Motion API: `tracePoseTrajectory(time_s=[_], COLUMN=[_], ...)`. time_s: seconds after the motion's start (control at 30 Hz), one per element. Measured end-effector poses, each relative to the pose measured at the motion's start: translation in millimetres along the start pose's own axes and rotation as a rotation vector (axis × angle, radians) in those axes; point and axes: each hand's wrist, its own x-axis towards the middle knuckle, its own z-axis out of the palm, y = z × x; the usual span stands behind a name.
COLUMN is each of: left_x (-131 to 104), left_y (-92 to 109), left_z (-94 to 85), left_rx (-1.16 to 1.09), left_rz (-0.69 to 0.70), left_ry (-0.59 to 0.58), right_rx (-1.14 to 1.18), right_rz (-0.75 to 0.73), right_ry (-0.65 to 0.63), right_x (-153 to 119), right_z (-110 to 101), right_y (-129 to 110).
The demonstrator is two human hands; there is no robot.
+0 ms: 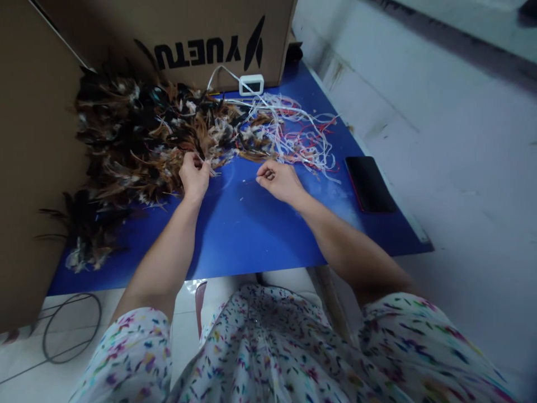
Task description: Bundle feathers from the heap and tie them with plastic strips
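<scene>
My left hand [195, 176] is closed in a pinch on brown feathers [200, 139] at the front edge of a large pile. Pale quill ends poke out just to the right of its fingertips. A short way to the right, my right hand [280, 180] has its fingers curled together just above the table; whatever they may hold is too small to make out. Behind it lie a small bunch of brown feathers [255, 143] and a tangle of white and red ribbons [300, 134]. The pile of dark and brown feathers [126, 134] spreads across the table's left side.
The blue table [251, 235] meets a white wall on the right. A black phone [370, 183] lies near that edge. At the back stand a large cardboard box [201, 22] and a small white digital device [251, 85]. Another feather clump [90, 235] lies front left.
</scene>
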Motion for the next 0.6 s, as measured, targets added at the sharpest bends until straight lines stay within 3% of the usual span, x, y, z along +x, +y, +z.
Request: tracePoseTrajectory(time_s=[0.1,0.4,0.6], left_x=[4,-8,-8], left_y=[-1,27,26], left_z=[-1.5,-2.7,1.4], left_rx=[0.037,0.114,0.137], left_rz=[-0.033,0.102,0.100], left_ry=[0.095,0.141,0.084], right_rx=[0.001,-0.047,-0.352], right_rz=[-0.013,-0.027,-0.190], right_ry=[0.028,0.070,0.100], right_x=[2,8,47], right_z=[0,11,15], right_y=[6,10,3])
